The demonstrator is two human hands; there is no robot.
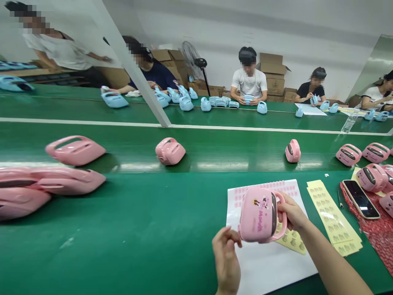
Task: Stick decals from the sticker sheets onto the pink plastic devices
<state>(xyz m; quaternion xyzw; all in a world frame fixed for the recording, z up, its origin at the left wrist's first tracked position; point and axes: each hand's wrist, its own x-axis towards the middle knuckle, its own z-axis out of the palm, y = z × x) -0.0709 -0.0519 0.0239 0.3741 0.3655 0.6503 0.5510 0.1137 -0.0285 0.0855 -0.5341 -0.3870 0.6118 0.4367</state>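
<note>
My right hand [291, 211] grips the handle of a pink plastic case [258, 215] with a dark strip and printed cartoon figures and lettering on its face. The case is held tilted above a white sheet [267, 268] bearing rows of small pink stickers. At the lower left corner of the case is my left hand [227, 258], its fingers curled and thumb drawn in; whatever they may pinch is too small to make out. Part of a yellow sticker strip [294, 242] shows beneath the case.
Yellow sticker sheets [333, 219] and a phone [361, 198] on red bubble wrap [379, 241] lie to the right. Pink cases [373, 177] cluster there; pink housings [67, 180] lie left. Across the green belt [227, 147], co-workers [249, 80] handle blue cases [186, 103]. A white post [138, 65] rises left of centre.
</note>
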